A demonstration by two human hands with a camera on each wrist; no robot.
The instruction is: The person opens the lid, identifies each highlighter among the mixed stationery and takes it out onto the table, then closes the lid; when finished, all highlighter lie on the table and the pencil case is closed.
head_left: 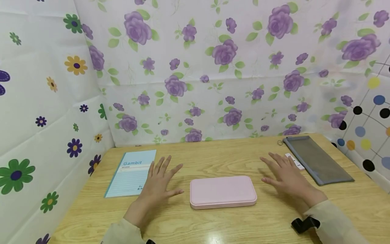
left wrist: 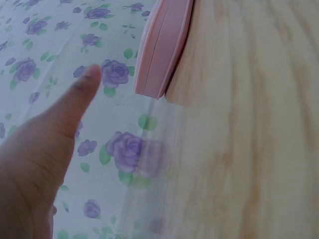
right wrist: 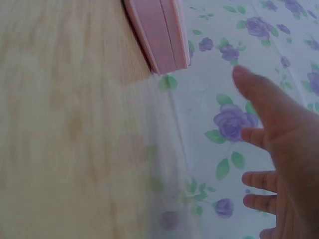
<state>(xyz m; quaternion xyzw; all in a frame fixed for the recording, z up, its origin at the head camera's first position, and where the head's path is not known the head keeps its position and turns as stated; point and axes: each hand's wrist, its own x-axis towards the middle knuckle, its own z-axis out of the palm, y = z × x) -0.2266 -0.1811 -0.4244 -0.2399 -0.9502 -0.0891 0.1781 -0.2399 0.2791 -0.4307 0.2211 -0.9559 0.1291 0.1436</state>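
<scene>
A pink rectangular case (head_left: 223,191) with rounded corners lies flat on the wooden table, between the two hands. To its left, the left hand (head_left: 159,183) is held with fingers spread, overlapping the edge of a light blue notebook (head_left: 131,176) marked "Gambit" in the head view. On the other side, the right hand (head_left: 284,173) has its fingers apart too and holds nothing. Both wrist views show an end of the pink case (left wrist: 162,50) apart from the thumb. Several fingers of the right hand (right wrist: 289,154) show in the right wrist view.
A grey mesh zip pouch (head_left: 318,159) with a dark blue border lies at the right of the wooden table (head_left: 213,159). Beside it is a small white card or label (head_left: 294,161), partly behind the right hand. Floral cloth (head_left: 207,67) hangs along the table's back edge.
</scene>
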